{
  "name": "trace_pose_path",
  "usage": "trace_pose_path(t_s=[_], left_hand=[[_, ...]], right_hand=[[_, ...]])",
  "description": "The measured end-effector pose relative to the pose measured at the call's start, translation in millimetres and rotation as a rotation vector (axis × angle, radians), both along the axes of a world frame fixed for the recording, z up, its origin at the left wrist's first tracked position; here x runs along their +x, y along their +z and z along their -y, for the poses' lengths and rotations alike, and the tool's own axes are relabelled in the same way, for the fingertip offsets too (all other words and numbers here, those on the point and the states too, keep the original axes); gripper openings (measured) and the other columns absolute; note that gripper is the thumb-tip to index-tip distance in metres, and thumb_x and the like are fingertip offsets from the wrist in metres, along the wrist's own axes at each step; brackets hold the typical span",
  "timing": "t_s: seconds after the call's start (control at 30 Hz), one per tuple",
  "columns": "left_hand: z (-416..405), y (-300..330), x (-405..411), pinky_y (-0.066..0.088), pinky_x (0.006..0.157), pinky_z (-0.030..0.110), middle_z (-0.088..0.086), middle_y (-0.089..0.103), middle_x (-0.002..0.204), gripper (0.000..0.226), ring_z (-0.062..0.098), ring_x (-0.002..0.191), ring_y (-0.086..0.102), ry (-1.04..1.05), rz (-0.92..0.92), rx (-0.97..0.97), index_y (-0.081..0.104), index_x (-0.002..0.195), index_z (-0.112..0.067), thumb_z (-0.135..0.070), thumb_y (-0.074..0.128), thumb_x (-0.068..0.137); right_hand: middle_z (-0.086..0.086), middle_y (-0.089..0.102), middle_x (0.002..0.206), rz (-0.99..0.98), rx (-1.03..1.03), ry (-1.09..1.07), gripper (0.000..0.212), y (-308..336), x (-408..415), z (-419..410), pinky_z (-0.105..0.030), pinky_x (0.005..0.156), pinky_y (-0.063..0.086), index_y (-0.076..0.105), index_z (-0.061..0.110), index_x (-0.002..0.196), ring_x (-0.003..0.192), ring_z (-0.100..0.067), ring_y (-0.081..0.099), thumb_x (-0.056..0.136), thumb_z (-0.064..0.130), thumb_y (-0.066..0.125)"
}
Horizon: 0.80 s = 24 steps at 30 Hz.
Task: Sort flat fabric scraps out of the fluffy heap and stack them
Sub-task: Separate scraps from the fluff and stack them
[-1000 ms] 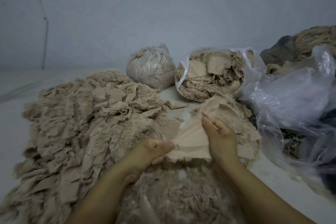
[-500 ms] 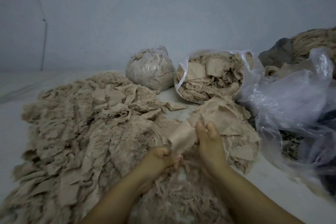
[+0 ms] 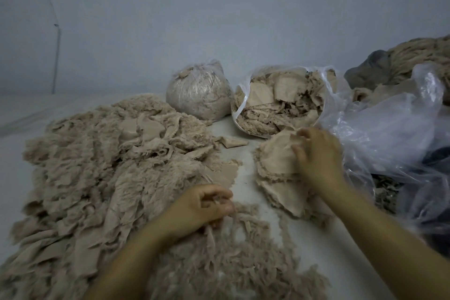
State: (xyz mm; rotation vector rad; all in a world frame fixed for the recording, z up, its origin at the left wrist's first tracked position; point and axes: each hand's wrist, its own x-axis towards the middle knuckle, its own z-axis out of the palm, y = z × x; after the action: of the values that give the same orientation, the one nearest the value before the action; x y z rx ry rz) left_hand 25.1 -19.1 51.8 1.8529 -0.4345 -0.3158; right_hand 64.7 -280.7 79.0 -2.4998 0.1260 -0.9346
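The stack of flat scraps [image 3: 280,173] lies directly under the right hand [image 3: 316,156], whose spread, relaxed fingers rest on its top piece without gripping it. Left of that hand and nearer the person, the left hand [image 3: 202,204] pinches thin fluffy strands at the edge of the fluffy heap [image 3: 102,173]. Beyond the right hand, 2 plastic bags [image 3: 280,102] of scraps stand.

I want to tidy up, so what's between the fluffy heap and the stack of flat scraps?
In the head view, mostly bare white surface separates the fluffy heap from the stack; one flat scrap juts in.
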Motion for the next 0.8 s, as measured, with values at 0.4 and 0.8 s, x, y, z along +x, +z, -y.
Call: trace_pose_path(t_s=[0.4,0.8], left_hand=[[-31,-7,12,0.034,0.081,0.006,-0.014,0.055,0.109,0.033,0.004,0.104,0.05,-0.161,0.504,0.75,0.063,0.116,-0.026,-0.008,0.05,0.091],[-5,-15,13,0.044,0.066,0.009,-0.016,0.067,0.07,0.055,-0.005,0.07,0.06,0.396,0.462,-0.05,0.065,0.066,-0.031,0.022,0.051,0.071]], right_hand=[[-0.013,0.06,0.125,-0.19,0.104,0.045,0.032,-38,1,8,-0.038,0.102,0.036,0.063,0.01,0.117,0.119,-0.029,0.048,0.096,0.03,0.053],[0.0,0.057,0.07,-0.54,0.746,0.738,0.016,-41,-57,-94,-0.024,0.063,0.041,0.063,0.016,0.08,0.065,-0.015,0.05,0.078,0.022,0.077]])
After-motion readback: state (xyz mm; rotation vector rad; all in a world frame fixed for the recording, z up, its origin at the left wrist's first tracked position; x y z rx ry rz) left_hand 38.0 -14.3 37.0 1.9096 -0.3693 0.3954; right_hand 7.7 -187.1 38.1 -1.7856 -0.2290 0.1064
